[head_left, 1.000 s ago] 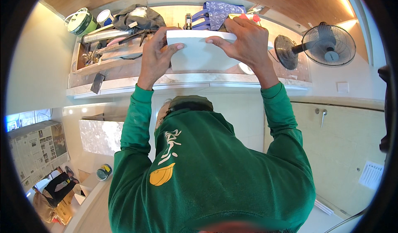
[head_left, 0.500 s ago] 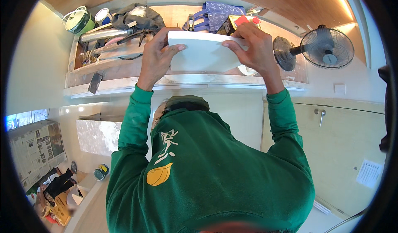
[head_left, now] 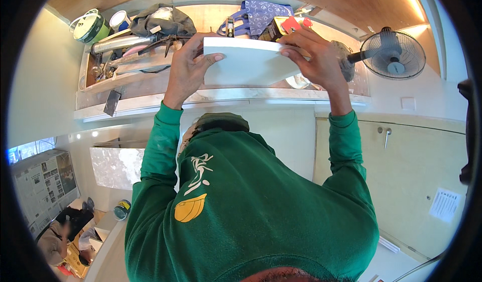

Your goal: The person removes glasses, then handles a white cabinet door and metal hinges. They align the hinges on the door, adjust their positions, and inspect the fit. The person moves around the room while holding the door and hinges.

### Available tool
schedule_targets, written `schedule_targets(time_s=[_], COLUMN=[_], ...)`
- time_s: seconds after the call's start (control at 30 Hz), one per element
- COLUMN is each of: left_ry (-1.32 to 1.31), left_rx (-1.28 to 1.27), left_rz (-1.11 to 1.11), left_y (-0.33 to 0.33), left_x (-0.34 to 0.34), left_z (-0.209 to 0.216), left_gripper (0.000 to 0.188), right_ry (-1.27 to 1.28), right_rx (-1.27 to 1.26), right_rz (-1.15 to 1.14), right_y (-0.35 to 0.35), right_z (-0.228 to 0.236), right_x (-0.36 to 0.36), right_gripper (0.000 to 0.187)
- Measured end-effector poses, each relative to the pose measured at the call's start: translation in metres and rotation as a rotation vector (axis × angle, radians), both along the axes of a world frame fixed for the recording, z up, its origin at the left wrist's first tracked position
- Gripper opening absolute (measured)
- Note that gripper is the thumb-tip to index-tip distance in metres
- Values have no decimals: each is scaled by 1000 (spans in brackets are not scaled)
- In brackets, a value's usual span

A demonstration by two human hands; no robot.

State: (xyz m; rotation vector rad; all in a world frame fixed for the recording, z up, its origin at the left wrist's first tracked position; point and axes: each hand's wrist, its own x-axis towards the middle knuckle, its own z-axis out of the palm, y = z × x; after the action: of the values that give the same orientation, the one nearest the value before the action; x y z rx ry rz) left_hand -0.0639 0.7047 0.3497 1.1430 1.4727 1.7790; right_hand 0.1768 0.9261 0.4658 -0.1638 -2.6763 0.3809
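A flat white board (head_left: 246, 63) is raised before me above the counter's front edge, its thicker top edge facing up. My left hand (head_left: 188, 71) grips its left end, thumb against the near face and fingers behind. At the right part of the top edge, my right hand (head_left: 319, 58) pinches the board, its thumb on the near face and its fingers curled over the edge. Behind the board, a blue patterned bag (head_left: 263, 18) and a dark container with a red top (head_left: 278, 28) are partly hidden.
A wooden tray (head_left: 130, 81) of tools stands left on the counter, beneath a dark cloth (head_left: 165, 21). A green bucket (head_left: 91, 28) sits farther left. To the right is a black fan (head_left: 394, 56). A person (head_left: 55, 242) is low at the far left.
My right hand has shifted a little to the right along the board's top edge, while my left hand keeps its hold. A person has come more into view at lower left.
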Motion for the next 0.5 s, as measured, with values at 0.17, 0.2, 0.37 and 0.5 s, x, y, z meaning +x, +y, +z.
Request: schedule_targets(time_s=[0.17, 0.2, 0.37, 0.5], left_ry=[12, 10, -33, 12], left_rx=[35, 46, 37, 25], left_rz=[12, 7, 6, 5], left_y=[-1, -1, -1, -2], left_x=[3, 2, 2, 0], left_z=[2, 2, 3, 3], left_gripper=[36, 36, 36, 36], right_ry=[83, 83, 8, 63], right_rx=[167, 212, 278, -249], right_rz=[-69, -93, -193, 15], right_y=[-17, -22, -40, -30], right_z=[-16, -18, -25, -15], right_x=[-27, -33, -55, -49], right_gripper=[40, 44, 50, 32])
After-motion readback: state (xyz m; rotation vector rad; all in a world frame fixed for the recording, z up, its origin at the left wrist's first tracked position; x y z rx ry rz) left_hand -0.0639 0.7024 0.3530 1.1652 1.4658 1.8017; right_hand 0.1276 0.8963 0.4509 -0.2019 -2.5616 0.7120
